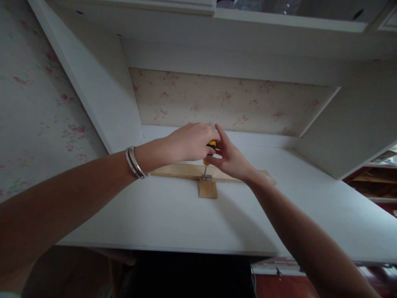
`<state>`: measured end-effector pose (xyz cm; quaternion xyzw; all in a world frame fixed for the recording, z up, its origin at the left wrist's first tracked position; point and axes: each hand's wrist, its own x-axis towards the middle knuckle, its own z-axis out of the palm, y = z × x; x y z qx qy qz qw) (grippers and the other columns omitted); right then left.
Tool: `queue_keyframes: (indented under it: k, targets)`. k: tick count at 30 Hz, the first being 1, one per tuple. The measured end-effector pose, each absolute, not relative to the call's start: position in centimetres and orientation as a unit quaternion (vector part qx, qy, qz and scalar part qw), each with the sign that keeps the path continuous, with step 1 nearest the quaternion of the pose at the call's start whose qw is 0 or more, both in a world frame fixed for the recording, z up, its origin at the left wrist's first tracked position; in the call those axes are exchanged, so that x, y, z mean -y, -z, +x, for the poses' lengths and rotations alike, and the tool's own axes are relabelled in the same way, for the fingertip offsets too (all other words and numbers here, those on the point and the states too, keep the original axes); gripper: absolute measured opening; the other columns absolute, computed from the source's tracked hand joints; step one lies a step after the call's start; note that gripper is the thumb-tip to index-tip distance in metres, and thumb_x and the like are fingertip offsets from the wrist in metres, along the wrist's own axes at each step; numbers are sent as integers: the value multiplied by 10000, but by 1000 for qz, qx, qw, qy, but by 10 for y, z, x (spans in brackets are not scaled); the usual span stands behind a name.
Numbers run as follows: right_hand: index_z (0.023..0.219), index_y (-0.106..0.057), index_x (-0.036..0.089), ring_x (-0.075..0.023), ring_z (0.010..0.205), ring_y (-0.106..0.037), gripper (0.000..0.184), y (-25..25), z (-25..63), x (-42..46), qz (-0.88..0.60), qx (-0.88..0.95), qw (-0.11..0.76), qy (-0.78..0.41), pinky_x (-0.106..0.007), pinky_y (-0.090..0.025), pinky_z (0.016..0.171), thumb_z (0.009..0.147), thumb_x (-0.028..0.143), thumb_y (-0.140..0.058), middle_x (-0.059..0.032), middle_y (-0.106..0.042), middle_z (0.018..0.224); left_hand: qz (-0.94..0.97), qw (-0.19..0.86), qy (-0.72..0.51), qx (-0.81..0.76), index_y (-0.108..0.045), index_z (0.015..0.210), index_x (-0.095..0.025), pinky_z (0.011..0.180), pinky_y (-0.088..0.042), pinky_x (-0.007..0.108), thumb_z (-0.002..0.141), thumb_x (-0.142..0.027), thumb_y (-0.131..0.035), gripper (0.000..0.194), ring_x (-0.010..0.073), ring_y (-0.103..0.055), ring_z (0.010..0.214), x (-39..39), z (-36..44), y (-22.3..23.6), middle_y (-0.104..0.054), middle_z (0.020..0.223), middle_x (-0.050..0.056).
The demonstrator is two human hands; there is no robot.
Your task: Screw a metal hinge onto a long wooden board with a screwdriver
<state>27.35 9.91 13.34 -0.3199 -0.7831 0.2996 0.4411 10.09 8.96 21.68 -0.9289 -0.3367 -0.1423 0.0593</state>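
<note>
A screwdriver with a yellow and black handle stands nearly upright, its shaft pointing down. Both of my hands close around its handle: my left hand from the left and top, my right hand from the right with fingers curled at the handle. The tip meets a small metal hinge. That hinge lies where a short wooden block joins a long wooden strip. My right wrist covers part of the strip, and the fingers hide most of the handle.
The wood lies on a white desk top with side panels left and right. A cabinet overhangs the work. Behind is a floral back wall. Brown shelves stand at the far right.
</note>
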Motion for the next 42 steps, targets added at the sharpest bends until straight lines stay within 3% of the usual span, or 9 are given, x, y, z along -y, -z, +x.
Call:
queue_keyframes:
  k: [4, 7, 10, 15, 21, 29, 33, 36, 42]
  targets:
    - [1514, -245, 254, -254, 992, -650, 943, -135, 272, -96, -376, 780, 454, -209, -442, -541, 866, 706, 279, -730, -87, -651, 1176, -912, 96, 159, 367, -706, 951, -194, 757, -453, 317, 847, -401, -594, 257, 226, -638, 886, -86, 105, -217, -699, 979, 75]
    - [1556, -47, 277, -220, 978, -655, 986, -131, 275, -100, -332, 787, 440, -278, -435, -535, 887, 782, 279, -656, -55, -670, 1113, -928, 76, 144, 335, -693, 986, -203, 765, -449, 297, 858, -310, -576, 203, 203, -635, 903, -85, 105, -217, -693, 1030, 57]
    - [1550, 75, 285, -206, 1029, -637, 1093, -130, 275, -100, -287, 783, 442, -332, -400, -543, 887, 765, 302, -685, -68, -621, 1213, -933, 66, 135, 327, -701, 977, -215, 760, -449, 292, 856, -255, -559, 191, 197, -638, 884, -85, 105, -218, -704, 985, 46]
    - [1529, -215, 244, -232, 922, -659, 1002, -135, 272, -96, -380, 765, 468, -227, -405, -552, 811, 687, 301, -756, -91, -642, 1160, -909, 100, 148, 376, -719, 928, -187, 753, -456, 318, 869, -403, -559, 276, 231, -644, 865, -85, 108, -219, -706, 914, 76]
    - [1537, 139, 271, -170, 921, -656, 1056, -131, 273, -102, -273, 780, 430, -364, -360, -548, 825, 808, 282, -625, -37, -668, 1081, -938, 26, 122, 323, -717, 951, -238, 743, -439, 267, 838, -230, -576, 181, 170, -646, 858, -88, 100, -219, -721, 937, 18]
    - [1500, -256, 225, -230, 853, -680, 999, -145, 265, -93, -399, 758, 471, -213, -395, -562, 758, 638, 264, -760, -107, -633, 1168, -897, 120, 153, 397, -729, 959, -168, 746, -458, 320, 875, -394, -557, 297, 234, -653, 846, -81, 106, -219, -707, 888, 93]
    - [1535, -126, 250, -229, 927, -672, 982, -142, 273, -99, -363, 775, 452, -252, -416, -547, 833, 729, 270, -687, -57, -688, 1059, -930, 89, 139, 327, -717, 1023, -212, 801, -459, 292, 898, -301, -535, 238, 199, -640, 941, -82, 103, -219, -694, 1028, 61]
    - [1547, -24, 242, -217, 966, -662, 1008, -141, 275, -98, -334, 780, 435, -302, -416, -546, 857, 765, 297, -657, -49, -690, 1063, -940, 78, 126, 306, -719, 1019, -229, 798, -457, 284, 888, -223, -528, 232, 184, -640, 917, -84, 101, -221, -697, 999, 46]
    - [1453, -323, 228, -244, 901, -670, 859, -149, 267, -88, -397, 783, 455, -151, -410, -550, 792, 688, 258, -713, -80, -679, 1091, -911, 127, 147, 363, -713, 966, -170, 794, -466, 315, 894, -344, -548, 251, 217, -639, 893, -83, 106, -219, -679, 958, 82]
